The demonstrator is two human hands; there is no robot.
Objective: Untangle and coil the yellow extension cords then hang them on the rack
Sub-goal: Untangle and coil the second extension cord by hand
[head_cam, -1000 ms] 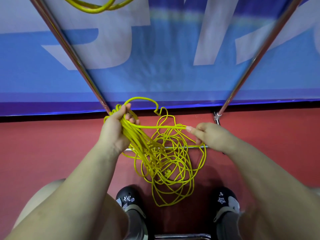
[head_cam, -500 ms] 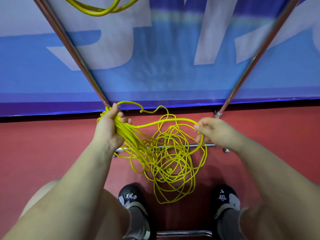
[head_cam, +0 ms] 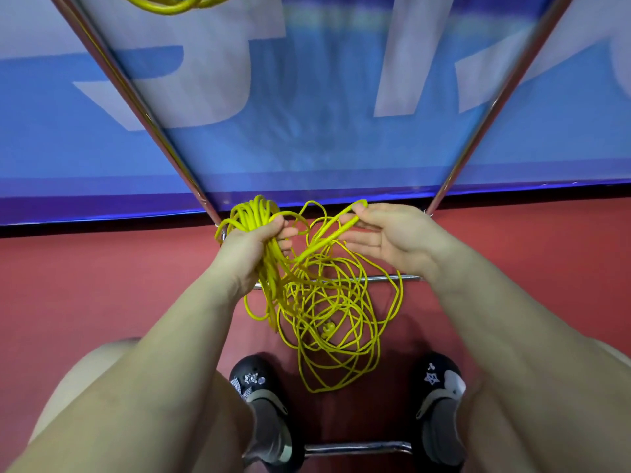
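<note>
A thin yellow extension cord (head_cam: pixel 327 322) hangs in a loose tangle down to the red floor between my feet. My left hand (head_cam: pixel 254 240) grips a bunch of gathered loops at the top of it. My right hand (head_cam: pixel 386 233) pinches a doubled strand between thumb and forefinger, with the other fingers stretched out, close beside the left hand. The metal rack's two slanted poles (head_cam: pixel 136 104) rise to either side. Another yellow cord (head_cam: pixel 177 5) hangs at the top edge of the view.
A blue and white banner (head_cam: pixel 324 97) stands behind the rack. The rack's low crossbar (head_cam: pixel 392 278) runs behind the tangle, and a second bar (head_cam: pixel 358 448) lies between my black shoes (head_cam: pixel 263 397). Red floor (head_cam: pixel 85 285) spreads to both sides.
My right hand has brought its strand up and leftward, close to the left hand. The bunch in my left hand has risen a little and the hanging tangle has shifted with it.
</note>
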